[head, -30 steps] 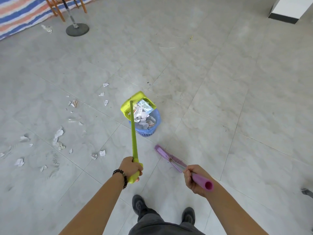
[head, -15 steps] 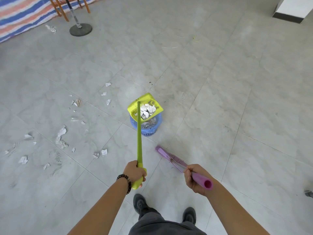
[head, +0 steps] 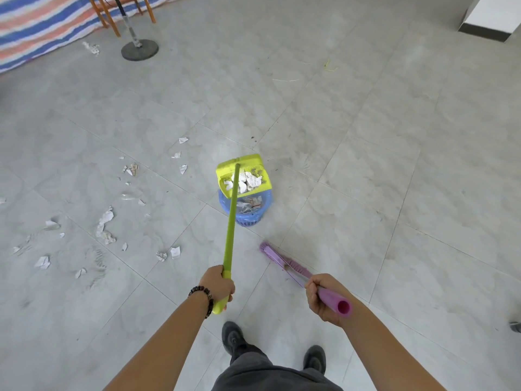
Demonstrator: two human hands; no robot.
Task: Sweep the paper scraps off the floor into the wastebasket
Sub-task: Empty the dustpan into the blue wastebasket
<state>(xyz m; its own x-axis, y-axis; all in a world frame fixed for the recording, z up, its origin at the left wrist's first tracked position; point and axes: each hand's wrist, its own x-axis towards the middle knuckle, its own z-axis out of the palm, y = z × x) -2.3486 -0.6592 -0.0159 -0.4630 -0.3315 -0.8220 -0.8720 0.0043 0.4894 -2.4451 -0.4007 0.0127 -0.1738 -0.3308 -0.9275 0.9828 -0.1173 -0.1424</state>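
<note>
Green dustpan [head: 244, 176] loaded with white paper scraps [head: 248, 180] hangs tilted above the far rim of the blue wastebasket [head: 248, 217], left hand [head: 218, 286] curled round its long handle [head: 229, 235], right hand [head: 324, 299] gripping the purple broom [head: 277, 259] just beside the wastebasket, loose scraps [head: 104, 224] strewn over the floor [head: 366, 193] to its left

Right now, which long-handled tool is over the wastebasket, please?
The green dustpan in the left hand; the purple broom in the right hand is down at the floor.
</note>
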